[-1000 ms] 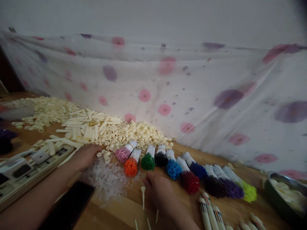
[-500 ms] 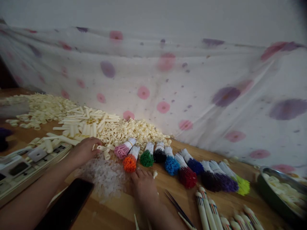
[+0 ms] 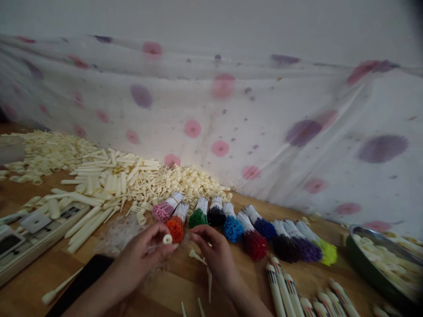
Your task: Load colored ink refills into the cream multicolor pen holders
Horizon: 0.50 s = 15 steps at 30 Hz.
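My left hand [image 3: 150,246] is closed around a small cream plastic pen part [image 3: 167,239], whose round end with a dark hole points towards me. Just to its right, my right hand [image 3: 216,253] pinches what looks like a small clear plastic piece [image 3: 187,240] between thumb and fingertips; its outline is blurred. The hands are close together but apart. Behind the left hand lies a heap of clear plastic pieces [image 3: 122,233], partly covered by it. Bundles of orange refills [image 3: 175,229] and green refills [image 3: 198,216] stand just beyond the fingers.
Cream pen parts [image 3: 185,180] and barrels [image 3: 99,176] are heaped along the wall sheet. More coloured refill bundles [image 3: 254,240] run rightwards. Multicolour pens [image 3: 280,288] lie front right, beside a green bowl [image 3: 358,264] of cream parts. A black phone [image 3: 82,281] and power strip [image 3: 49,246] lie left.
My left hand has come back from the cream heap with a pen part. My right hand has lifted from the table beside the clear pieces, and both hands have drawn together. The view has shifted slightly.
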Each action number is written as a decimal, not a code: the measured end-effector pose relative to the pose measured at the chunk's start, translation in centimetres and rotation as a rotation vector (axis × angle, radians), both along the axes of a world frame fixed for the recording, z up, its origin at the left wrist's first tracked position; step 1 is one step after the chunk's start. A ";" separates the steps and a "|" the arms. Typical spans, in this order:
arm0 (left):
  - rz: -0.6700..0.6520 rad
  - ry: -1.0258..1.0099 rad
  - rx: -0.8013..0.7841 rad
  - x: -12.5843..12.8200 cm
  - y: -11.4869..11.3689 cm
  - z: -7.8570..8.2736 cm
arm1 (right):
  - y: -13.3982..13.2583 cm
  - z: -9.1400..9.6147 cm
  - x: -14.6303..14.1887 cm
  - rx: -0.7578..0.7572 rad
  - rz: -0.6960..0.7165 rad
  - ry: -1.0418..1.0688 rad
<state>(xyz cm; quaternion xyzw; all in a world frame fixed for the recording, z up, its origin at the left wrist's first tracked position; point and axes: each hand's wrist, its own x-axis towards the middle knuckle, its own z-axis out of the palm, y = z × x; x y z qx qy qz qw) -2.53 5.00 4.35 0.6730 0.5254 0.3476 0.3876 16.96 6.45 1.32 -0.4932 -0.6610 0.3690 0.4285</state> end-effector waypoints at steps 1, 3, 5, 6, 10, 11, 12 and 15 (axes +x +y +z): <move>-0.006 -0.114 -0.072 0.9 -0.5 -0.4 | 0.1 0.2 0.2 -0.031 0.026 0.080; 0.034 -0.298 -0.223 2.3 -1.0 -1.3 | 0.0 0.6 0.4 -0.092 0.081 0.218; 0.057 -0.357 -0.333 3.1 -1.2 -1.9 | -0.2 0.8 0.2 -0.141 0.116 0.318; 0.070 -0.365 -0.378 3.4 -1.3 -2.0 | -0.4 0.8 0.0 -0.164 0.126 0.361; 0.196 -0.368 -0.446 3.9 -1.8 -1.7 | -1.0 0.8 -0.8 -0.245 0.141 0.563; 0.230 -0.368 -0.447 4.0 -1.9 -1.6 | -1.1 0.9 -1.0 -0.253 0.141 0.607; 0.244 -0.370 -0.456 4.2 -2.0 -1.7 | -1.2 0.9 -1.1 -0.252 0.140 0.638; 0.184 -0.382 -0.497 4.5 -2.3 -2.0 | -1.4 1.0 -1.4 -0.217 0.144 0.655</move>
